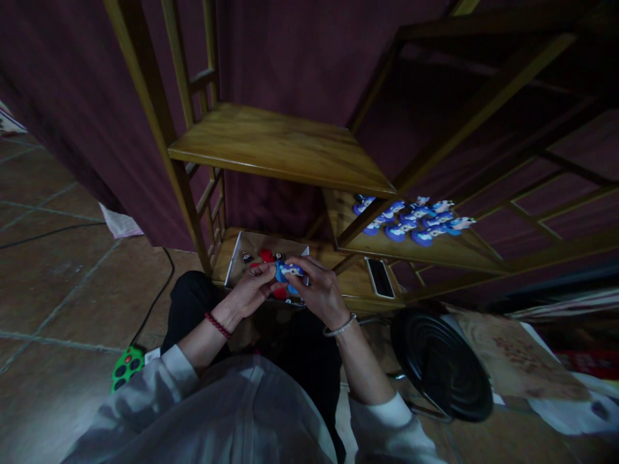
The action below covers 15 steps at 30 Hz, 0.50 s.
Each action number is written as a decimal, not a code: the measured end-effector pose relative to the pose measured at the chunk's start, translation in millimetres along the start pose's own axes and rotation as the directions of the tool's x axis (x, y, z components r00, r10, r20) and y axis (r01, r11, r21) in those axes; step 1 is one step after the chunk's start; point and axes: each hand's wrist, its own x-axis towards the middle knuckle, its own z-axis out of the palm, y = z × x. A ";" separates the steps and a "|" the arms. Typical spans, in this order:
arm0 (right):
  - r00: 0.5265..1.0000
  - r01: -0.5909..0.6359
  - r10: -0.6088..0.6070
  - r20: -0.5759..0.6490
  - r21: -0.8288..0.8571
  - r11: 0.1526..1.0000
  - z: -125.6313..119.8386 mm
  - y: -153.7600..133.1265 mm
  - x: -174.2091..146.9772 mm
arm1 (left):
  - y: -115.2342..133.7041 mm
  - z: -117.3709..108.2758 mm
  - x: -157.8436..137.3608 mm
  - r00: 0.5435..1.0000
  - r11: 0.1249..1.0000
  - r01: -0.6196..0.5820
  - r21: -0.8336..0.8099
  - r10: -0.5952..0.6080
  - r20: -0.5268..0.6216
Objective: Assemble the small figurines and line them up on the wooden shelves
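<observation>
Between my two hands is a small blue-and-white figurine (290, 270), held above a white-rimmed box (235, 259). My left hand (254, 283) pinches its blue left end. The fingers of my right hand (319, 287) close round its other end. Inside the box lie red pieces (265, 256) and small dark figures (247, 256), partly covered by my hands. On the shelf to the right stand several blue and purple figurines (400, 227) in rows. The figurine's finer details are too blurred to make out.
A wooden shelf board (280, 145) juts out above my hands. On the lower board a white-edged phone (380, 278) lies to the right. A round black stool (441, 364) stands at my right, and a green power strip (127, 367) with a cable rests on the tiled floor.
</observation>
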 end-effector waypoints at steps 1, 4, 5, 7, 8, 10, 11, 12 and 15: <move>1.000 0.009 -0.009 0.001 0.001 1.000 0.1 0.7 -0.1 | -0.3 -0.3 -0.1 1.000 1.000 -0.001 -0.003 0.001 0.000; 0.999 0.035 -0.035 0.006 0.007 0.999 -0.3 2.3 0.0 | -0.8 -0.7 -0.3 1.000 1.000 0.006 -0.009 -0.006 -0.008; 0.999 0.044 -0.044 0.006 0.009 0.999 -0.7 2.6 0.1 | -0.7 -0.7 -0.5 1.000 1.000 0.009 -0.012 -0.009 -0.009; 0.998 0.060 -0.060 0.005 0.011 0.998 -1.7 2.6 0.5 | -0.4 -0.2 -0.8 1.000 1.000 0.015 -0.018 -0.015 -0.012; 0.998 0.068 -0.068 0.006 0.012 0.998 -2.3 2.4 0.7 | -0.2 0.1 -1.0 1.000 1.000 0.018 -0.019 -0.018 -0.012; 0.997 0.080 -0.080 0.009 0.016 0.997 -3.3 1.5 0.9 | 0.2 0.7 -1.4 1.000 1.000 0.026 -0.018 -0.026 -0.018; 0.997 0.082 -0.082 0.013 0.017 0.996 -3.8 1.0 0.9 | 0.2 0.8 -1.6 0.999 0.999 0.030 -0.017 -0.030 -0.021; 0.996 0.083 -0.083 0.016 0.019 0.996 -4.2 0.5 0.9 | 0.1 0.7 -1.7 0.999 0.999 0.035 -0.017 -0.035 -0.023; 0.996 0.081 -0.081 0.032 0.019 0.997 -4.9 -0.4 0.9 | -0.7 -0.1 -1.9 0.999 0.999 0.043 -0.029 -0.044 -0.031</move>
